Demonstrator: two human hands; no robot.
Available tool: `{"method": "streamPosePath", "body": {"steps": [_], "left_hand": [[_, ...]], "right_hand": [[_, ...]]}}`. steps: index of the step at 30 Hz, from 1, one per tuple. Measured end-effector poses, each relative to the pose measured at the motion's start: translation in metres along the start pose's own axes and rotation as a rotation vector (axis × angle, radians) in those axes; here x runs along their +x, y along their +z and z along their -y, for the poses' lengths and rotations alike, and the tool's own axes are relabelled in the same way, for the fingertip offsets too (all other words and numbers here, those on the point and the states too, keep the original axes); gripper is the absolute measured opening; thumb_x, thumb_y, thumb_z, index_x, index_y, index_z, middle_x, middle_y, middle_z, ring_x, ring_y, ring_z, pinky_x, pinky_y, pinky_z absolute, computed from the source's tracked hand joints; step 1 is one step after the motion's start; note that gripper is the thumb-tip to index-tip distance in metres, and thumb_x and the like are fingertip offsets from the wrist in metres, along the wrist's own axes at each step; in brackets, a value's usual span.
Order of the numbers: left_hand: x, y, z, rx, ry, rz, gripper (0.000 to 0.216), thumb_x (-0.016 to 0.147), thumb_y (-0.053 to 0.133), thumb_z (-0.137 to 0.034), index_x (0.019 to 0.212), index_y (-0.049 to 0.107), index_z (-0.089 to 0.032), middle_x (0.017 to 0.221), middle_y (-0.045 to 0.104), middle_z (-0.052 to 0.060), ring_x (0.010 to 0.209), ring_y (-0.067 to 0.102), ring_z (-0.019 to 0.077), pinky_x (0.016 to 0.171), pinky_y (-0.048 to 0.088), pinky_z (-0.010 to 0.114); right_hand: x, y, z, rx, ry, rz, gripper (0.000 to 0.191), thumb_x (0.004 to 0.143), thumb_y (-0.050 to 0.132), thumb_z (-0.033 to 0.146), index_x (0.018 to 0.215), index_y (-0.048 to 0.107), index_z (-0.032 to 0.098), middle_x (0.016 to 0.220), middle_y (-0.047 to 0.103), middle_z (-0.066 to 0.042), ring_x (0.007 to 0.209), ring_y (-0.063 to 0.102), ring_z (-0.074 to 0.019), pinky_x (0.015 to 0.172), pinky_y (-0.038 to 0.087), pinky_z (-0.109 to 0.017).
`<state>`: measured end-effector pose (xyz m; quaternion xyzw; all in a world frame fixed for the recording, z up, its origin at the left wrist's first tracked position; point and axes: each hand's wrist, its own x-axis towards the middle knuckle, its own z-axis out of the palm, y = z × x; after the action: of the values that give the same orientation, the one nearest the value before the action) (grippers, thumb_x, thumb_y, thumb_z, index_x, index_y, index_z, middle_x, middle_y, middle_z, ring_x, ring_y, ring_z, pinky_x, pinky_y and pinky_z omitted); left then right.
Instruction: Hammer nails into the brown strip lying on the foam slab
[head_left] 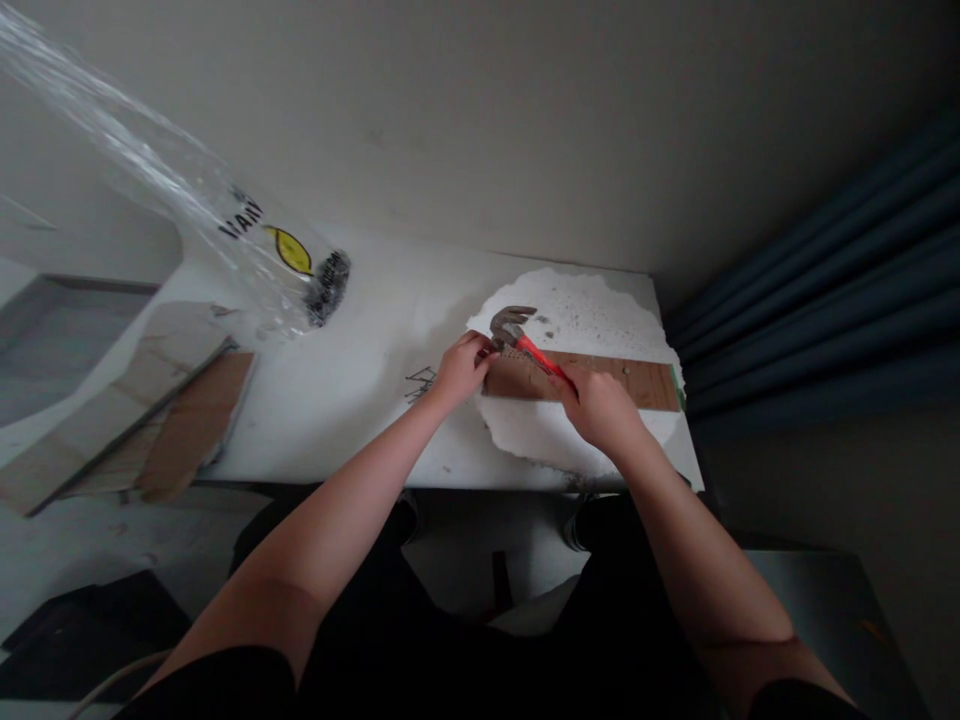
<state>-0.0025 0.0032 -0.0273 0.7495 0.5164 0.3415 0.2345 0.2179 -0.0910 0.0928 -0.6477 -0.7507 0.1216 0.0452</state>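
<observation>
My right hand [600, 405] is wrapped round the red handle of a claw hammer [538, 354]. The hammer's metal head is over the left end of a brown wooden board [645, 382], close to my left fingertips. My left hand [463, 368] is at that same end, fingers pinched together; whatever is between them is too small to make out. Beneath the board lies a white, ragged-edged slab [592, 300] with pits and specks on its surface. Several loose nails [420, 384] lie in a small heap just left of my left hand.
A clear plastic bag [255, 240] with a yellow print stands at the table's back left, dark small pieces in its bottom. Wooden offcuts [199, 425] lie at the left end of the white table [337, 420]. A dark blue curtain [825, 280] hangs at the right.
</observation>
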Motion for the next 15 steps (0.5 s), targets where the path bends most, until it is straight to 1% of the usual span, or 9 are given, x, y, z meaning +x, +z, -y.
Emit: {"method": "streamPosePath", "body": {"steps": [3,5,8,10,15], "left_hand": [[0.0005,-0.0029,0.0007,-0.088,-0.014,-0.009,0.009,0.087,0.059,-0.019,0.094,0.066,-0.018,0.103,0.067,0.007,0.086,0.065,0.0178,0.081,0.054,0.032],[0.0009,-0.0049,0.0011,-0.155,-0.071,-0.045,0.016,0.085,0.056,-0.014,0.098,0.065,-0.018,0.106,0.068,0.007,0.084,0.066,0.0158,0.075,0.054,0.029],[0.002,-0.0069,0.0014,-0.196,-0.179,-0.128,0.017,0.081,0.055,-0.01,0.095,0.062,-0.018,0.104,0.07,0.006,0.083,0.066,0.0151,0.07,0.052,0.027],[0.0029,-0.0077,0.0009,-0.202,-0.216,-0.16,0.016,0.08,0.055,-0.008,0.091,0.061,-0.018,0.102,0.07,0.006,0.083,0.066,0.015,0.07,0.051,0.027],[0.0037,-0.0079,-0.0012,-0.232,-0.213,-0.154,0.021,0.079,0.053,-0.006,0.094,0.062,-0.018,0.102,0.071,0.006,0.082,0.066,0.0145,0.07,0.05,0.027]], "right_hand": [[-0.0001,-0.0001,-0.002,0.007,0.005,-0.039,0.041,0.106,0.035,0.041,0.116,0.069,0.02,0.09,0.075,-0.012,0.078,0.068,-0.0257,0.066,0.036,-0.031],[-0.0003,-0.0001,-0.003,0.003,0.004,-0.051,0.043,0.106,0.033,0.042,0.118,0.068,0.02,0.089,0.076,-0.012,0.078,0.068,-0.0259,0.065,0.036,-0.032],[-0.0003,0.0011,-0.0031,-0.04,0.007,0.006,0.042,0.106,0.035,0.042,0.112,0.07,0.019,0.09,0.076,-0.013,0.079,0.069,-0.0265,0.065,0.036,-0.032],[-0.0005,0.0021,-0.0026,-0.062,0.001,0.041,0.041,0.106,0.036,0.041,0.11,0.07,0.02,0.092,0.076,-0.013,0.08,0.069,-0.0268,0.066,0.037,-0.032],[-0.0014,0.0058,-0.0016,-0.054,-0.002,0.021,0.04,0.106,0.033,0.04,0.115,0.068,0.022,0.093,0.076,-0.012,0.08,0.07,-0.027,0.067,0.038,-0.032]]}}
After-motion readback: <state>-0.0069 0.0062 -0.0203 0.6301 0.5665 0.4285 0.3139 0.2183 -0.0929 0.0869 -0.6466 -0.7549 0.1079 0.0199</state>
